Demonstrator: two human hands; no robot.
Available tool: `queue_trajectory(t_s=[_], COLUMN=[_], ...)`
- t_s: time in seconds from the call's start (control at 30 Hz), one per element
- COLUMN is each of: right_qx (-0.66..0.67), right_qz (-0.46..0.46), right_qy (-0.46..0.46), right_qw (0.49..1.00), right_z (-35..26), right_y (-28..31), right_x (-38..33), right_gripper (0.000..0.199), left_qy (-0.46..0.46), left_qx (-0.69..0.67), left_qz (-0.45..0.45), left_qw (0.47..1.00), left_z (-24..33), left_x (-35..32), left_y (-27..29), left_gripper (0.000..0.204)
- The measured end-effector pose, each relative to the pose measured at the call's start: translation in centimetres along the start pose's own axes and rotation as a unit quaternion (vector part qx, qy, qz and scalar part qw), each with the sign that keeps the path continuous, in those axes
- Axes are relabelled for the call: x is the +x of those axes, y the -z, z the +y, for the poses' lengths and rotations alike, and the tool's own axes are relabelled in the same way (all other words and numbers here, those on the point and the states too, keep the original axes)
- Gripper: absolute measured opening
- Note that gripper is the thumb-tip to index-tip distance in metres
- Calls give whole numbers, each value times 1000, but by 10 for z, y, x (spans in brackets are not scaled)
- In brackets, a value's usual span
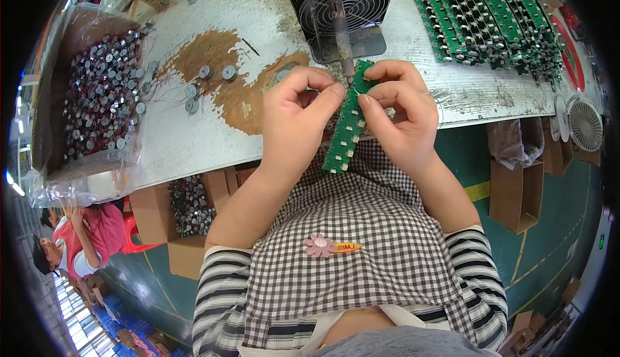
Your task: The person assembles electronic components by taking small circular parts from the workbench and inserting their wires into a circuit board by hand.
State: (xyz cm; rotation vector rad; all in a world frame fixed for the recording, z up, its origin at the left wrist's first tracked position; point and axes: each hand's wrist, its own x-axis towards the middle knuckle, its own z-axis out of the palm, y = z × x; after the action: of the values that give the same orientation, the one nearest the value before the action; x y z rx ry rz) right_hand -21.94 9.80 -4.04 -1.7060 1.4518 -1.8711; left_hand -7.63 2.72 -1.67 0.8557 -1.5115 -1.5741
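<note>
A long green circuit board strip [345,131] with small white connectors slants between my hands, its upper end beneath a soldering iron [342,31] fixed tip-down. My left hand [297,112] is closed, thumb and forefinger pinched at the board's left edge; what lies between those tips is hidden. On the other side, my right hand [405,112] pinches a thin silvery wire [356,91] over the board, its fingers against the right edge. A round metal part [282,75], like a small motor, shows just behind my left hand.
A black fan [355,2] stands behind the iron. Stacked green circuit boards [487,24] fill the bench's right. Small round motors with red wires [103,92] fill a plastic-lined box at left; several lie loose. A person [81,241] sits at lower left; cartons [516,192] stand below right.
</note>
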Motion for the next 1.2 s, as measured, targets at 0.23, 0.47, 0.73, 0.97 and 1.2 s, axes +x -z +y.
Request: queue_trajectory(t_s=[0.23, 0.47, 0.73, 0.97, 1.2], right_qx=[15, 12, 9, 19, -9], right_qz=[11, 9, 5, -4, -6], right_qy=[-28, -29, -21, -38, -23], right_qw=[999, 999, 1000, 999, 1000], right_z=[3, 3, 4, 0, 1], right_y=[-2, 0, 0, -1, 1], right_x=[-8, -10, -9, -9, -7], right_gripper=[8, 8, 7, 7, 7], left_qy=[-46, -3, -8, -37, -31], left_qx=[9, 26, 65, 123, 125], left_qz=[18, -11, 0, -7, -29], left_qw=[999, 1000, 998, 992, 991], left_z=[-10, -6, -5, -9, -8], left_x=[-3, -8, -11, -11, -12], left_y=[3, 2, -2, -1, -2], left_gripper=[7, 9, 10, 11, 8])
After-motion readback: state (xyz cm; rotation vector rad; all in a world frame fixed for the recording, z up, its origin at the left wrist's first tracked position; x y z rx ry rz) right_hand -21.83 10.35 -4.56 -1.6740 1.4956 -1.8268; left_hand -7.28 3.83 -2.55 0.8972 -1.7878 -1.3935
